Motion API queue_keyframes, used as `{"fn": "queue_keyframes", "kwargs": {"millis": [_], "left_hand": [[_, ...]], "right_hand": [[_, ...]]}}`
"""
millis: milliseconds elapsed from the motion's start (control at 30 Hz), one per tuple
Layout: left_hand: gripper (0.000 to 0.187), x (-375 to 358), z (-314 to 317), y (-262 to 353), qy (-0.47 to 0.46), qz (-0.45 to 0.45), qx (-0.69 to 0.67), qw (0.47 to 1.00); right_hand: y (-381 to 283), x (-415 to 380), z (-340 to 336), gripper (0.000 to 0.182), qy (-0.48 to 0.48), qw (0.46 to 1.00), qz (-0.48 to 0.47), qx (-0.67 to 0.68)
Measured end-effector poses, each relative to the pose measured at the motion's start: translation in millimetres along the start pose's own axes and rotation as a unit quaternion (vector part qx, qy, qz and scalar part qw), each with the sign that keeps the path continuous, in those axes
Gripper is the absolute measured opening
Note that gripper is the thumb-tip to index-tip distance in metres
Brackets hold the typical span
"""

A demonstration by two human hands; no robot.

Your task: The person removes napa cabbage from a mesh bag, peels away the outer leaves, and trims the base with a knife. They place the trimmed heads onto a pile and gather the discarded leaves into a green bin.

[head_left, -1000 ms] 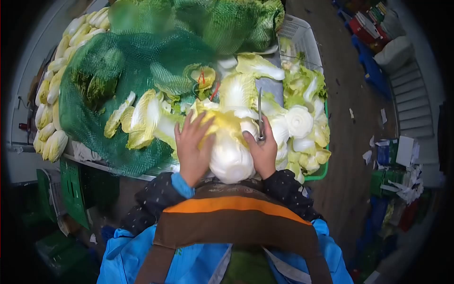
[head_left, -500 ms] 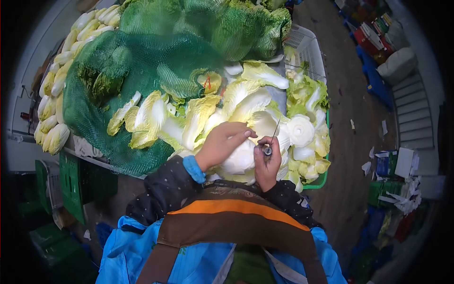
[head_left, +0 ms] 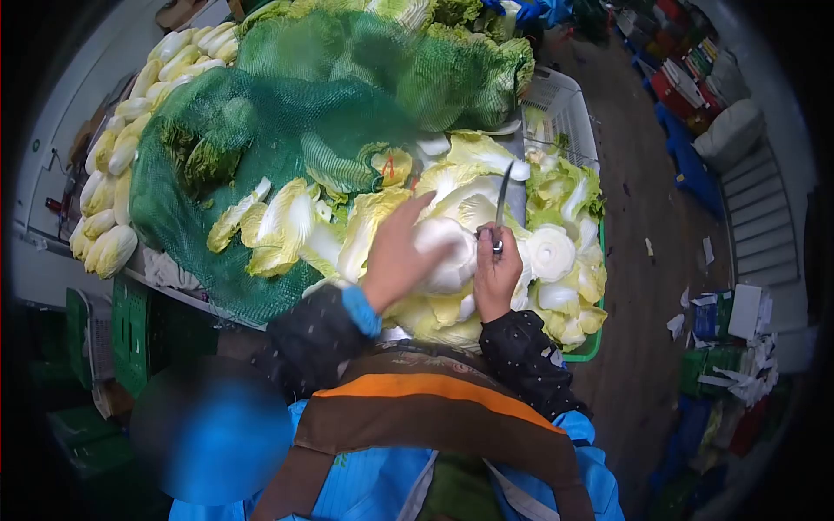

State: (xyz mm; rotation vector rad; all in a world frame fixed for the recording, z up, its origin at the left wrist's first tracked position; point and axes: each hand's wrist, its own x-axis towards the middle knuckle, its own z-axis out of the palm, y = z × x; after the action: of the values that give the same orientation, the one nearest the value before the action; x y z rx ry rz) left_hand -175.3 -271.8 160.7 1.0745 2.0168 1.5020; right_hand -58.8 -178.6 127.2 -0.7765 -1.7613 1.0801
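Grip of left hand [head_left: 395, 260] spread at 9 o'clock of the cabbage head [head_left: 460, 265], right hand [head_left: 497, 278] pinching the knife [head_left: 502, 198] at 3 o'clock; head, amid loose leaves [head_left: 368, 227], judged weighty, firm-based, slightly slick, brittle-leaved, best cupped round its base.

The cabbage [head_left: 447, 253] is round and white at its cut end, and lies among loose yellow and white leaves [head_left: 369, 227]. The thin knife [head_left: 503, 195], dark and a bit bent, stands up from the right hand [head_left: 497, 276], just beside the cabbage.
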Motion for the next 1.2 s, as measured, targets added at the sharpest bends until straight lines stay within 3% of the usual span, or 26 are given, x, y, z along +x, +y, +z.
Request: {"fn": "queue_keyframes", "kwargs": {"millis": [67,100,167,233,333,400,500,600,633,767,833,900,933,1033,1100,1200], "left_hand": [[0.102,-20,4,4,0.051,0.112,0.144,0.982],[0.102,-23,3,5,0.052,0.111,0.145,0.982],[0.1,-23,-3,6,0.028,0.019,0.114,0.993],[0.099,-18,-12,1,0.034,0.05,0.121,0.991],[0.095,-12,-22,-10,-0.028,0.065,0.078,0.994],[0.092,-8,-23,-16,-0.037,0.092,0.091,0.991],[0.094,-8,-24,-13,-0.063,0.074,0.096,0.991],[0.096,-20,-20,9,-0.014,0.095,0.16,0.982],[0.098,-23,-17,10,-0.011,0.062,0.178,0.982],[0.102,-17,-26,18,-0.047,0.046,0.223,0.973],[0.104,-13,-32,22,-0.081,0.04,0.245,0.965],[0.105,-7,-36,22,-0.1,0.039,0.257,0.96],[0.105,-5,-38,23,-0.117,0.029,0.273,0.954],[0.102,0,-37,13,-0.098,0.019,0.282,0.954],[0.101,1,-41,32,-0.12,-0.028,0.307,0.944],[0.103,-5,-41,24,-0.116,-0.052,0.332,0.935]], "right_hand": [[-4,6,4,0.012,-0.01,0.999,0.029,-0.013],[-8,6,4,0.012,-0.011,0.999,0.03,-0.011],[-14,8,7,0.013,-0.064,0.996,0.061,-0.006],[-10,9,10,0.013,-0.063,0.997,0.048,-0.013],[-7,11,9,0.013,-0.063,0.998,0.027,-0.009],[-6,14,7,0.013,-0.075,0.996,0.054,0.002],[-1,15,5,0.013,-0.075,0.995,0.059,-0.014],[8,11,15,0.014,-0.056,0.996,-0.01,-0.075],[10,10,20,0.013,-0.032,0.997,-0.017,-0.07],[-13,18,18,0.015,-0.085,0.992,0.052,-0.075],[-29,23,6,0.035,-0.148,0.987,0.041,-0.045],[-20,26,-4,0.057,-0.222,0.972,-0.063,-0.036],[-12,28,-8,0.057,-0.222,0.972,-0.062,-0.035],[-10,29,-6,0.084,-0.318,0.946,0.0,0.061],[-20,29,-4,0.083,-0.334,0.923,0.105,0.163],[-9,26,1,0.082,-0.325,0.914,0.115,0.214]]}}
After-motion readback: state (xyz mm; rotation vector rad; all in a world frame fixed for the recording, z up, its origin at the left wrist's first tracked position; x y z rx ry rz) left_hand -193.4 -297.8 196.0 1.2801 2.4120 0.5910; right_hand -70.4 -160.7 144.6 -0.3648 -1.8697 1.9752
